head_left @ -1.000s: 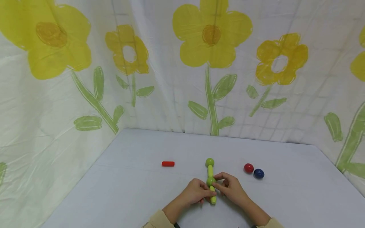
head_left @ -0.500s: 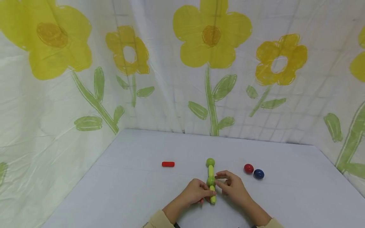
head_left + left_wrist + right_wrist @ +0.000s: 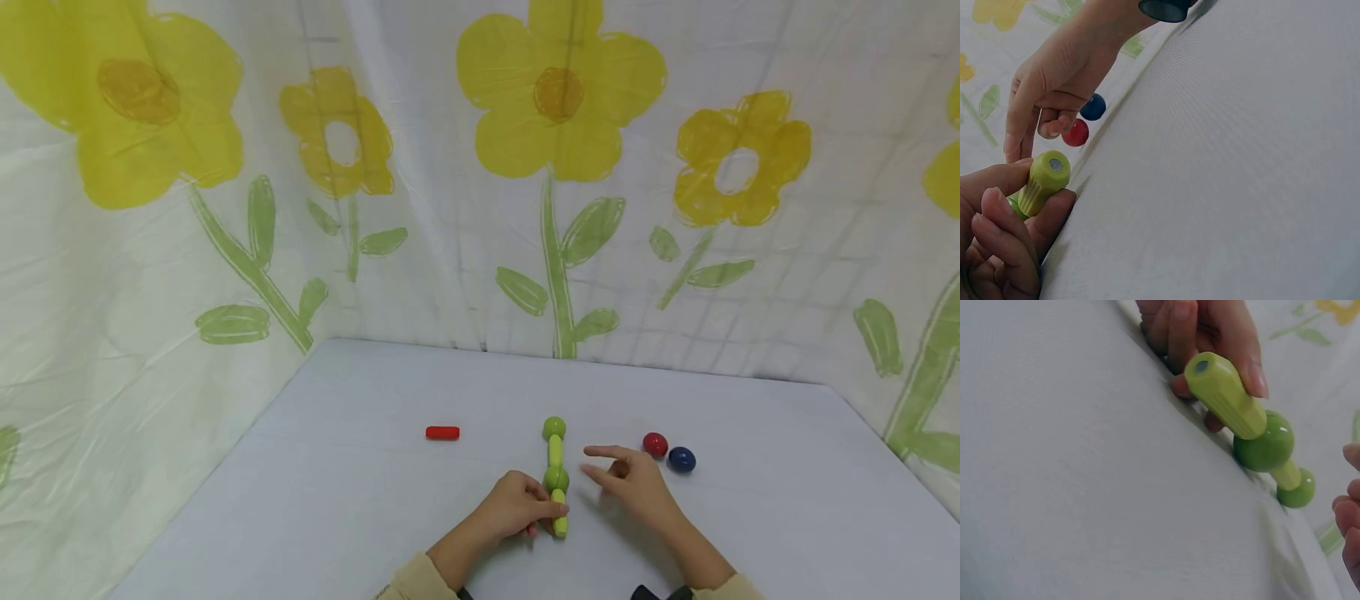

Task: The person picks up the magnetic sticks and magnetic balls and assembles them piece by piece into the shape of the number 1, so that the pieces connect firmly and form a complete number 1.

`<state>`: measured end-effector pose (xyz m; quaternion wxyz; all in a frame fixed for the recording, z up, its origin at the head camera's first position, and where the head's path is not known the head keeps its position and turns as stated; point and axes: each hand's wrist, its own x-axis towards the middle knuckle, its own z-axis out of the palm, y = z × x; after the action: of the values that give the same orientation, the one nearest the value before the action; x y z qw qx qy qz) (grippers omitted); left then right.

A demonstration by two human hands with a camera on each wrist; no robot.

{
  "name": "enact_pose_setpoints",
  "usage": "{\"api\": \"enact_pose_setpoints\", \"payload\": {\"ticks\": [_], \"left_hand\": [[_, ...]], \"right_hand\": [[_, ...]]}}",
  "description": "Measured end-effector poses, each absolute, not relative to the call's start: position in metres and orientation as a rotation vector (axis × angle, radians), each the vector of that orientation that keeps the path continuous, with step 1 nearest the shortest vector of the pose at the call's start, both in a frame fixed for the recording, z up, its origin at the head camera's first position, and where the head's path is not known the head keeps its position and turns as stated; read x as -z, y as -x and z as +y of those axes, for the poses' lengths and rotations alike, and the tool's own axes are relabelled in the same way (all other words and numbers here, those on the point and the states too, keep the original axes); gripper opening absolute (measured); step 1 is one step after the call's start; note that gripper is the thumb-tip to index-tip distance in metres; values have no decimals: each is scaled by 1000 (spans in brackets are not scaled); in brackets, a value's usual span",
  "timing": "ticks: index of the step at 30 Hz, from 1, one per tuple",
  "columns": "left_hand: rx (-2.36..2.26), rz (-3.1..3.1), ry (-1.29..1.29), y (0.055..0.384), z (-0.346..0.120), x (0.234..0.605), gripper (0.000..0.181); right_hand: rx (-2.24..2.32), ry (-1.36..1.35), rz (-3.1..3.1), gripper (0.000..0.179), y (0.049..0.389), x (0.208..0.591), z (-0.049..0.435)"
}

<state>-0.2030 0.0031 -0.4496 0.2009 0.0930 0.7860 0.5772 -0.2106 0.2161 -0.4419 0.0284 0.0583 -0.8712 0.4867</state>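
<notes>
My left hand (image 3: 513,507) pinches the near yellow-green rod (image 3: 559,512) between thumb and fingers. That rod joins end to end with a green ball (image 3: 557,478), a second yellow-green rod (image 3: 555,451) and another green ball (image 3: 554,428), forming one straight chain on the table. A grey round spot (image 3: 1055,164) shows on the rod's near end in the left wrist view. To the right of the chain, my right hand (image 3: 637,487) hovers apart from it, thumb and index finger spread, holding nothing. Its other fingers are bent loosely.
A red rod (image 3: 442,433) lies to the left of the chain. Beyond my right hand sit a red ball (image 3: 655,445) and a blue ball (image 3: 682,459), side by side. A curtain with yellow flowers (image 3: 420,275) hangs behind the white table (image 3: 360,392).
My right hand has let go of the middle green ball and moved away to the right. The left hand keeps its pinch on the near rod, and the chain stays nearly in place.
</notes>
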Motion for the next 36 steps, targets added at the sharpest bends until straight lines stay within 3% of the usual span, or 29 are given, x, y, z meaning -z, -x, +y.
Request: {"api": "enact_pose_setpoints", "payload": {"ticks": [17,29,36], "left_hand": [[-1596,2188,-246,202,2,448,19],[-1582,2198,-244,201,2,447,19],[-1594,2187,-244,201,2,446,19]], "right_hand": [[-1510,-49,-2541,41,216,428,266],[-1436,166,-2620,58,214,417,303],[-1412,289,-2628,59,212,416,324]]}}
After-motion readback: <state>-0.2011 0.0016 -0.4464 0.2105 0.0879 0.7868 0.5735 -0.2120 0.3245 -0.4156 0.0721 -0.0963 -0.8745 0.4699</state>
